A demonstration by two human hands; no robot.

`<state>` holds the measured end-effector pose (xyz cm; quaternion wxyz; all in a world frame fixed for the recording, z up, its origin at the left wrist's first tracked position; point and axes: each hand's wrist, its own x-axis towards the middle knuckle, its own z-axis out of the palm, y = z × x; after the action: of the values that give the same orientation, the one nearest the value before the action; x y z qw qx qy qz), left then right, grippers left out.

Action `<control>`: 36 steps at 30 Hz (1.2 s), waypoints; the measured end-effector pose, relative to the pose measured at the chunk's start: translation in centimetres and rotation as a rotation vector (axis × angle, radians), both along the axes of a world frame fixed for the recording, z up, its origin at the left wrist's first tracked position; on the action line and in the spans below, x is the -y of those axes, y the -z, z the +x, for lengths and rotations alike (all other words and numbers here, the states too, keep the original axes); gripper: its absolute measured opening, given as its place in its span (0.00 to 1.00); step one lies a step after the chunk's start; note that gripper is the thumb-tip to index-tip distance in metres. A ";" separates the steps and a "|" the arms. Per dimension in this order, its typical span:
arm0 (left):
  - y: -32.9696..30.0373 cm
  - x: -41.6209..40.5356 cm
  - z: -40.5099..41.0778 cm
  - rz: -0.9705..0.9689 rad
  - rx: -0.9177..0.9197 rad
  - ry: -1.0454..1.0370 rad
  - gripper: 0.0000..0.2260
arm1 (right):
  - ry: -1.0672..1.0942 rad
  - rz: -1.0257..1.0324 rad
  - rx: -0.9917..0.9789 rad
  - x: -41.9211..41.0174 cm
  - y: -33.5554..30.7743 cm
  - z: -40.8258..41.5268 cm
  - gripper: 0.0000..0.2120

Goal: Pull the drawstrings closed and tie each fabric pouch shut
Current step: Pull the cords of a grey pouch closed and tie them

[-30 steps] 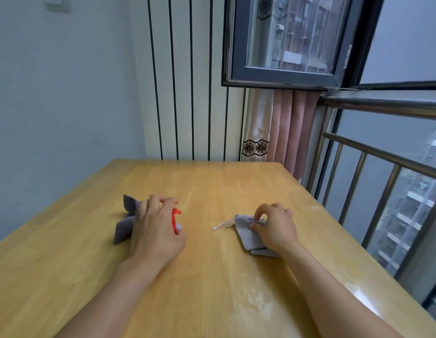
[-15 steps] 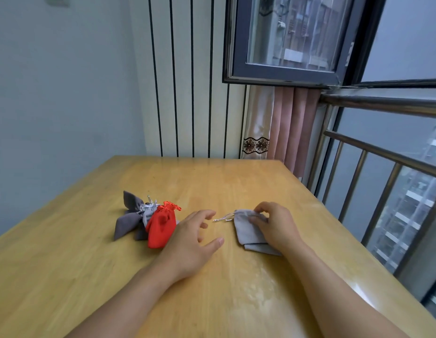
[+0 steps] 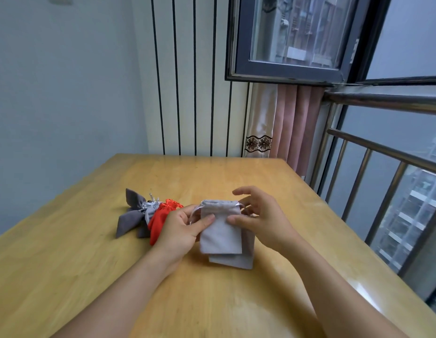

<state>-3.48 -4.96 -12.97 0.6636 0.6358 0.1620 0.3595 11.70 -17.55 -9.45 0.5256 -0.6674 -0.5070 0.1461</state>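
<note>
A flat light grey pouch (image 3: 220, 228) is held upright above the wooden table (image 3: 212, 301), its mouth at the top still wide. My left hand (image 3: 181, 229) pinches its left edge with the thumb on the front, beside a pale drawstring loop (image 3: 195, 212). My right hand (image 3: 259, 219) pinches the right edge with its thumb, the other fingers spread above. A second grey pouch (image 3: 236, 261) lies on the table behind and below it. To the left sit a red pouch (image 3: 159, 219) with a gathered top and dark grey pouches (image 3: 132, 217) with a silver cord.
The table's right edge runs along a metal railing (image 3: 382, 152) and glass. A striped wall panel (image 3: 187, 81) and a pink curtain (image 3: 292, 123) stand behind the table's far edge.
My left hand left the red pouch and crossed to the right. Both hands lifted the top grey pouch off the table and turned it upright, uncovering a second grey pouch.
</note>
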 end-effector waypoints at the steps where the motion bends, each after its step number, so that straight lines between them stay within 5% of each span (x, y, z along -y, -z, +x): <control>1: 0.0 0.0 0.0 -0.041 0.008 0.006 0.09 | -0.024 -0.027 -0.088 0.1 0.1 0.3 0.23; 7: 0.0 -0.3 0.1 -0.095 0.028 -0.051 0.08 | -0.030 -0.167 -0.431 0.9 0.4 2.4 0.18; 9: 0.0 -0.5 0.0 -0.114 0.026 -0.076 0.07 | 0.104 -0.225 -0.288 1.7 0.2 3.6 0.17; 12: 0.0 -0.5 -0.2 -0.125 0.020 -0.047 0.08 | 0.299 -0.355 0.209 2.3 -0.1 4.8 0.23; 16: -0.2 -0.2 -0.1 -0.124 0.039 0.004 0.08 | -0.064 -0.217 0.006 1.5 -0.9 1.9 0.19; 19: -0.4 -0.1 -0.1 -0.116 0.040 0.024 0.08 | -0.092 -0.166 0.131 0.7 -0.2 1.3 0.08; 31: -1.4 -0.7 -0.6 -0.094 -0.101 -0.070 0.13 | -0.084 -0.032 -0.661 0.6 -0.5 1.7 0.13; 34: -0.8 -0.3 -0.3 0.051 -0.160 -0.145 0.11 | -0.077 -0.168 -0.536 0.5 -0.1 1.3 0.14; 36: -0.2 -0.7 -0.5 0.372 -0.285 -0.168 0.19 | -0.037 -0.276 -0.334 0.3 0.4 1.1 0.18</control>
<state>-3.98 -4.26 -12.75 0.4735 0.7754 0.2371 0.3439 12.79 -17.87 -9.86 0.5031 -0.6901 -0.4002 0.3324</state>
